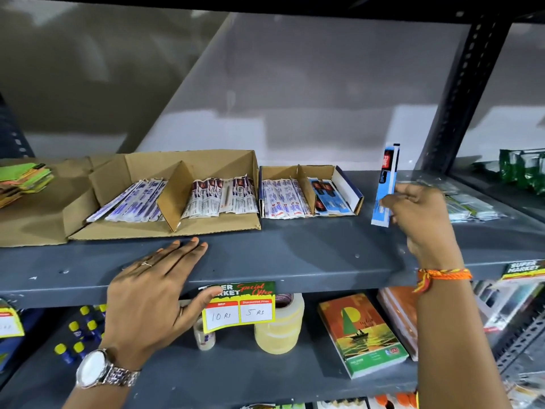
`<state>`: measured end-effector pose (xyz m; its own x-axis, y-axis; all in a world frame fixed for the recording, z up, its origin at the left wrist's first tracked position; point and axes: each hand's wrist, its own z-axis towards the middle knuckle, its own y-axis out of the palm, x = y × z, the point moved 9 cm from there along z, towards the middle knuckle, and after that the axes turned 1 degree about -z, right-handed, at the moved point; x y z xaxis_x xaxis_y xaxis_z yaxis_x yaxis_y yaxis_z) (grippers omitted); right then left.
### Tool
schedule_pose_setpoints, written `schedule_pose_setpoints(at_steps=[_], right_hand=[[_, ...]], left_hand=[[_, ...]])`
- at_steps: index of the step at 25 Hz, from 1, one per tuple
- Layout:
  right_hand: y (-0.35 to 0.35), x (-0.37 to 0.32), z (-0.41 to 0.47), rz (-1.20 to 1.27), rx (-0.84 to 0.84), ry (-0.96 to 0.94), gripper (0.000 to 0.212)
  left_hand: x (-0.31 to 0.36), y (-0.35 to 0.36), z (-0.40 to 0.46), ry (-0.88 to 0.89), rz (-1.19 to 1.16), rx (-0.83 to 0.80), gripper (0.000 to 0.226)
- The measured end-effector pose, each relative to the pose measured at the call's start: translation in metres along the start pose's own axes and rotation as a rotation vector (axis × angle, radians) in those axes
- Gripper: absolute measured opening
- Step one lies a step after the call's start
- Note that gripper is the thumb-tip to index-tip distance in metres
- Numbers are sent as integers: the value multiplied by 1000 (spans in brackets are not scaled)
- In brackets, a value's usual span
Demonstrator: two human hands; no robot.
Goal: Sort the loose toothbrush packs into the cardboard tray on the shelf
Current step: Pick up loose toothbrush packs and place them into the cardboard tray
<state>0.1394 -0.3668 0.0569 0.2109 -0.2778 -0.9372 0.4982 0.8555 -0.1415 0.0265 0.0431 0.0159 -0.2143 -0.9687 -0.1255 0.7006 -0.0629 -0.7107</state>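
Right hand (pixel 418 214) pinches one upright blue plastic toothbrush pack (pixel 385 184); left hand (pixel 153 290) lies flat, fingers spread, holding nothing, before two divided brown cardboard trays (pixel 206 228).

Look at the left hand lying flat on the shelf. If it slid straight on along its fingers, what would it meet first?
Probably the front edge of the large cardboard tray, just beyond the left hand.

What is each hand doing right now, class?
Left hand: open, flat on the shelf edge, holding nothing.
Right hand: closed on a blue toothbrush pack, held upright.
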Motion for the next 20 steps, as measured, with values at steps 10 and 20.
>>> schedule_pose_setpoints(at_steps=[10,20], right_hand=[[101,-78,-124,392,-612,-130,20],[148,-62,-203,389,-959,-54,12]], left_hand=[[0,0,0,-6,-4,-32,75],[0,0,2,-13,-3,-22,72]])
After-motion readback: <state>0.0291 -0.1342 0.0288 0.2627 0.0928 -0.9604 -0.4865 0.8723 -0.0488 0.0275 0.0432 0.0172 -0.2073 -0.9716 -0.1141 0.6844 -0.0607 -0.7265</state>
